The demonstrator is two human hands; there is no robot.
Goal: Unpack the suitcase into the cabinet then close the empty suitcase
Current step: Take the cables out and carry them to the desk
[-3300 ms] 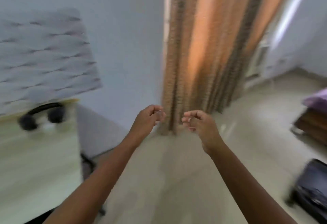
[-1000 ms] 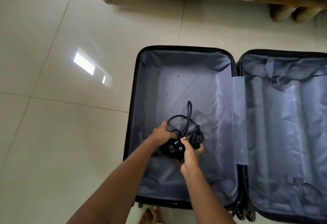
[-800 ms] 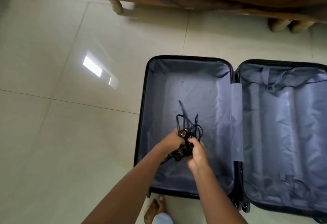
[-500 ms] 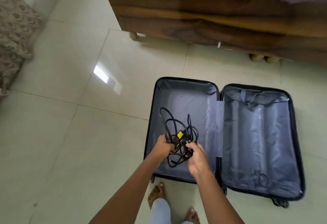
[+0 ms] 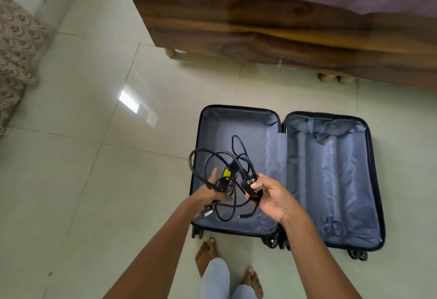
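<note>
You are on what looks like the last carry of the unpacking: the tangle of black cables [image 5: 233, 166] is held above the suitcase [image 5: 199, 133], and both halves show only grey lining, with slack straps in the right one. The next move, as I judge it, is to gather the hanging loops so nothing trails, then turn and take the lot to the cabinet, which is not in view here. Only after that do you fold one half over the other and zip it.

From your left: patterned fabric [image 5: 16, 45] hangs at the far edge, well apart from the work, then pale floor tiles [image 5: 82, 180]. Your left hand [image 5: 205, 198] sits under the tangle, thumb raised, fingers curled round several cords, and a plug end dangles just below it. The loops stand up above and between your hands, over the left half of the suitcase. Your right hand [image 5: 275, 200] pinches a black plug block [image 5: 250, 187] between thumb and fingers, with a loose end drooping beneath. Farther right lies the open right half [image 5: 331, 180]. Beyond it is the wooden bed frame [image 5: 283, 38]
</note>
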